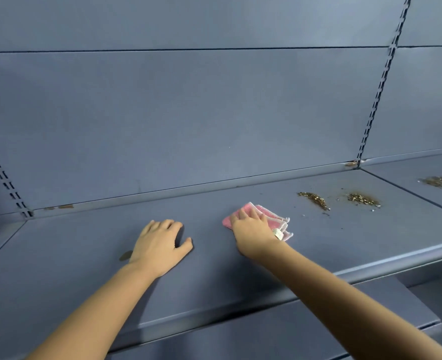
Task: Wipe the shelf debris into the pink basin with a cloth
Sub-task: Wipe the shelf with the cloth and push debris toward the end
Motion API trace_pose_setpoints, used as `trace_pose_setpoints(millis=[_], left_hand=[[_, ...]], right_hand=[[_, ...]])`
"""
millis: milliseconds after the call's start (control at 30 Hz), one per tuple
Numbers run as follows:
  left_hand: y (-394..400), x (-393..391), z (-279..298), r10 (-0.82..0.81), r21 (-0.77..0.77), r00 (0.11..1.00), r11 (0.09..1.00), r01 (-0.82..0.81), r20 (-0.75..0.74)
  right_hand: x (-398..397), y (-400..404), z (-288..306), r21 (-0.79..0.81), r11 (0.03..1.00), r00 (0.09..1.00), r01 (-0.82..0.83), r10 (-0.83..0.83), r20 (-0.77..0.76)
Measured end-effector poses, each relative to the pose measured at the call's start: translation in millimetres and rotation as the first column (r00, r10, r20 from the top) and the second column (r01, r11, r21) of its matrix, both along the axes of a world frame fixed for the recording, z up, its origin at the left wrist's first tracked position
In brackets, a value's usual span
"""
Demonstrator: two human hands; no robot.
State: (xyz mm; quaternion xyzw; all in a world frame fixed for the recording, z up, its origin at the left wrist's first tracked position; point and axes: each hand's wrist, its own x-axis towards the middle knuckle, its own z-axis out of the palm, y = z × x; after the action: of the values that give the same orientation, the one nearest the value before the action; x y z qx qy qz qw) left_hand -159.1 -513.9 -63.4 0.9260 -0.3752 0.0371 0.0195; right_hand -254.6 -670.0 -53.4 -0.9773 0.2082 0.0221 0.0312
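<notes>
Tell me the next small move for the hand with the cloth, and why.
Probably slide the right hand with the pink cloth rightward toward the nearest debris pile: that pile lies just right of the cloth, untouched. The basin is out of view.

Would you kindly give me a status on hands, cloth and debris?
Left hand flat on shelf, empty. Right hand pressing pink cloth. Debris piles unswept, to its right. Basin not in view.

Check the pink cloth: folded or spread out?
Folded. The pink cloth shows several stacked white-edged layers along one edge, beside the right hand pressing it.
</notes>
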Motion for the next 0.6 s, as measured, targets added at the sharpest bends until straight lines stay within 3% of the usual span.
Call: trace_pose_setpoints(millis=[67, 300, 433, 600], left_hand=[[-10, -1, 2, -0.003, -0.027, 1.000, 1.000, 0.003, -0.011], [-74, -24, -4, -0.082, -0.086, 0.994, 0.993, 0.076, -0.067], [-78, -24, -8, -0.076, -0.109, 0.994, 0.992, 0.067, -0.075], [-78, -27, -6, -0.089, -0.118, 0.993, 0.990, 0.079, -0.081]], right_hand=[[6, -10, -9, -0.039, 0.999, 1.000, 0.026, -0.026, 0.015], [-11, -98, -10, 0.051, 0.974, 0.969, 0.222, -0.226, 0.096], [-30, -140, -5, 0.079, 0.967, 0.956, 0.241, -0.250, 0.151], [-21, -117, 18, 0.190, 0.948, 0.959, 0.255, -0.273, 0.073]])
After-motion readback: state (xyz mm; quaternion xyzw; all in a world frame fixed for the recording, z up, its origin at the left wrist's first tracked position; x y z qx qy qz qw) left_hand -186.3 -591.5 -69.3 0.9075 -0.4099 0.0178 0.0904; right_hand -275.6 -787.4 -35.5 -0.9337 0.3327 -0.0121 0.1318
